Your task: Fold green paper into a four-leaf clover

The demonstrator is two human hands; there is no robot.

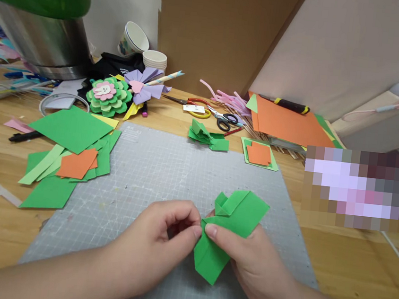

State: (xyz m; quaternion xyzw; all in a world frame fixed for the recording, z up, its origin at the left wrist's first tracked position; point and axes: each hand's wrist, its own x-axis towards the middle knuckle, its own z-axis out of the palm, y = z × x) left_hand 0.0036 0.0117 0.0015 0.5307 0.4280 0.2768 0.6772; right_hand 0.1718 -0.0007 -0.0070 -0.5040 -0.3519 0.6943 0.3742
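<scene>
while the right hand [262, 265] pinches a folded green paper piece [245, 216] between thumb and fingers, the left hand [164, 241] has thumb and forefinger tips close together at its left edge; can't tell if paper is between those tips. piece is held over the near half of the grey cutting mat [140, 172], right of centre, small folded flap standing at its top. second folded green piece [203, 134] sits at the mat's back edge, black-handled scissors [227, 120] just behind it. small paper stack [259, 154], orange on top, at the back right corner. left side: loose green sheets [71, 126], light green strips [43, 165], orange scraps [77, 163], overlapping mat and wooden table [347, 265]. layered green paper flower [121, 96] with pink centre stands behind them.
</scene>
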